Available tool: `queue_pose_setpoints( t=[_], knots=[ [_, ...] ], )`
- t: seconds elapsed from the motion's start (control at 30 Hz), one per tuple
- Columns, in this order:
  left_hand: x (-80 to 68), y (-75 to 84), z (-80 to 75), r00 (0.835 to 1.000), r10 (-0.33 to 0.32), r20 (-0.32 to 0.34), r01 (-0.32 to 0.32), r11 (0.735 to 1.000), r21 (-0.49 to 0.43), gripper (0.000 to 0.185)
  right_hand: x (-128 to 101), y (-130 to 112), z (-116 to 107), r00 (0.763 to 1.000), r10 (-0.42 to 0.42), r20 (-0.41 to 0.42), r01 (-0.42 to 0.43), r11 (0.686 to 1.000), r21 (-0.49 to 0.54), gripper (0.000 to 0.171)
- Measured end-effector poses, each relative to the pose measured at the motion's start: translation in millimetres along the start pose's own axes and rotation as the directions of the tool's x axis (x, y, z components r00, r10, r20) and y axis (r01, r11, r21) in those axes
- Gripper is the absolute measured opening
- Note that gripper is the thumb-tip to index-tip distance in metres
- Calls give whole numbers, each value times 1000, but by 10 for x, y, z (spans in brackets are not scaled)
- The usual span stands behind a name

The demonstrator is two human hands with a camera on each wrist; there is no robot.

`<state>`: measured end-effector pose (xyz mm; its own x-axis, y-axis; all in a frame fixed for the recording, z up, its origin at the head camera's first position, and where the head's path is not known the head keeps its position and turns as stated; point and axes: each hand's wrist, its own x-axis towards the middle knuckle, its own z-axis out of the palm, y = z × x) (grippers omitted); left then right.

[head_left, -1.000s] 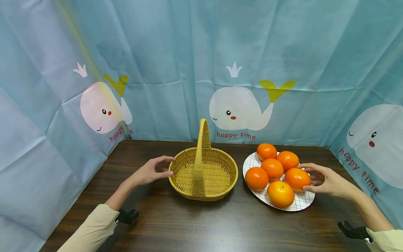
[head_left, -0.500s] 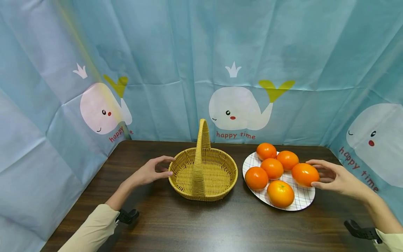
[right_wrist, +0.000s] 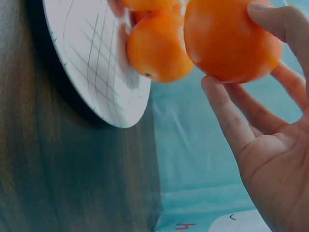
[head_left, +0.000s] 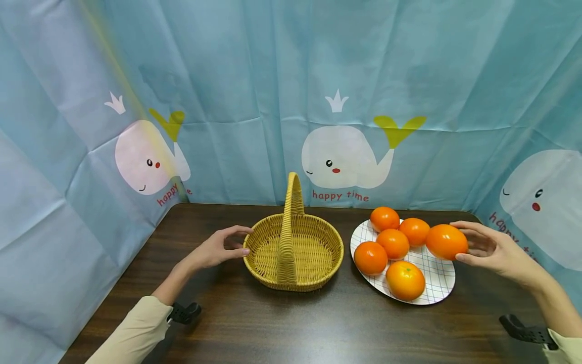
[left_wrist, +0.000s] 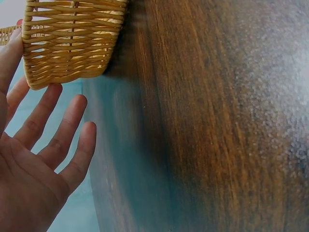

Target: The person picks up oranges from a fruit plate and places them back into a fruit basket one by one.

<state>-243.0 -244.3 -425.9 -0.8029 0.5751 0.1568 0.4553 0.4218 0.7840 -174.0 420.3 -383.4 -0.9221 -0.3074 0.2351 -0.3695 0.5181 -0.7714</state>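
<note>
1. Above the white checked oval plate [head_left: 436, 293], the right hand [head_left: 493, 250] grips a round orange fruit [head_left: 446, 241]; the left hand [head_left: 213, 248] touches the woven yellow handled basket [head_left: 294, 251], fingers relaxed.
2. Left wrist: straight fingers [left_wrist: 53, 130] beside the basket wall.
3. Right wrist: fingertips [right_wrist: 270, 19] clasp the fruit, clear of the plate.

"happy time" in red under each whale on blue curtain [head_left: 291, 76]

a round, glossy orange [head_left: 446, 241] sits lifted just above the right edge of the checked plate [head_left: 436, 290] (clear of its surface), pinched at its sides.
</note>
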Motion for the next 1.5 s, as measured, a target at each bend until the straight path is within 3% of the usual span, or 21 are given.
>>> queue_pose_setpoints(
  t=[0.37,0.47,0.83,1.23,1.5],
  knots=[
    [13,56,3,1000,-6,-4,6,1000,6,52,82,-135,35,999,-7,-33,6,999,-33,67],
    [2,54,1,1000,-23,-2,23,999,22,52,132,-182,67,999,-3,-51,3,1000,1,67],
    [10,36,-4,1000,-14,12,14,1000,8,53,268,-288,170,995,-78,-57,80,996,40,66],
    [-6,43,-13,999,-35,4,35,999,13,53,477,-426,435,984,-178,-23,179,978,110,67],
    [-13,58,-15,999,-39,4,38,999,24,53,579,-526,590,988,-156,-16,156,979,134,67]
  ],
)
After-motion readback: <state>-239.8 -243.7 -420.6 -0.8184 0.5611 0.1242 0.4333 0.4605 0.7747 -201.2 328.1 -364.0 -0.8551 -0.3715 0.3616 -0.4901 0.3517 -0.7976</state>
